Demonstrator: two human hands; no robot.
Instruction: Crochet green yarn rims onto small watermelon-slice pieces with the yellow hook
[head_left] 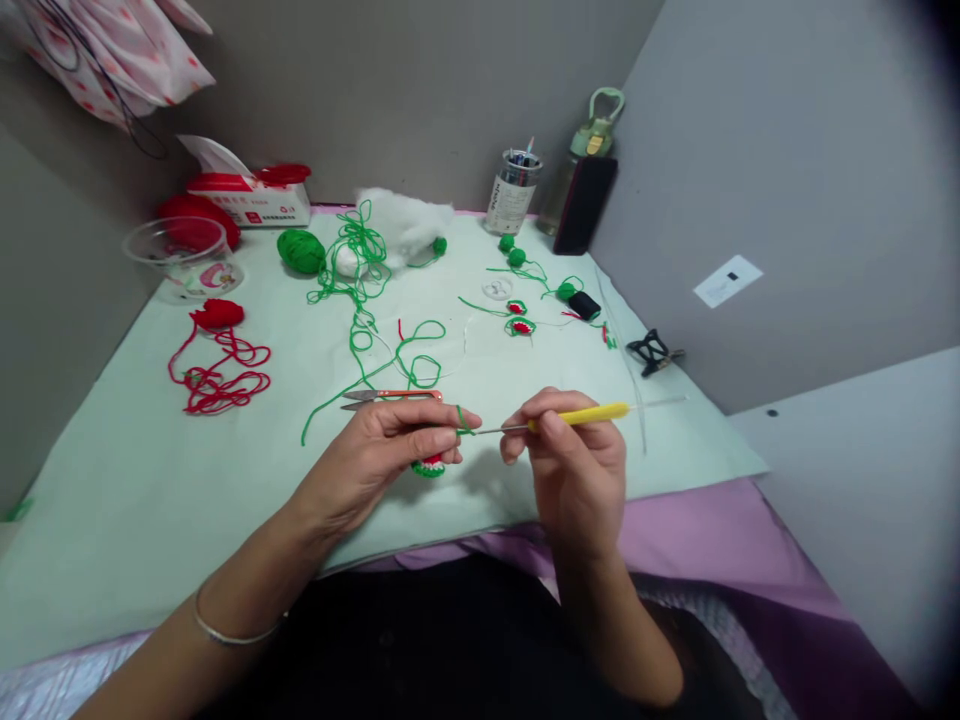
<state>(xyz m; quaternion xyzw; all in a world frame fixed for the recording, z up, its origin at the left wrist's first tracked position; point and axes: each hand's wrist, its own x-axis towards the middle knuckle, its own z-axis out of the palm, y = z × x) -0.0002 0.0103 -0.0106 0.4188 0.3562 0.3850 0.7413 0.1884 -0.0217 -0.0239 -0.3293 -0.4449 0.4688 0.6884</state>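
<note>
My right hand (577,460) grips a crochet hook (581,415) by its yellow handle, with the metal shaft pointing left. The fingers of my left hand (397,440) are pinched on green yarn (463,420), and a strand loops over a fingertip. At that yarn, the hook's tip meets the left fingers; whether it passes through a loop is too small to tell. Just below my left hand shows a crocheted piece (429,467) in red, white and green, partly covered by the fingers. Orange-handled thread snips (397,396) lie behind my left hand.
Tangled green yarn (360,240) and white stuffing (409,225) lie at the back. Red yarn (221,365) and a plastic tub (180,250) are on the left. Small crocheted pieces (519,326), a black thread spool (584,306), a claw clip (654,352) and a phone (586,205) sit right.
</note>
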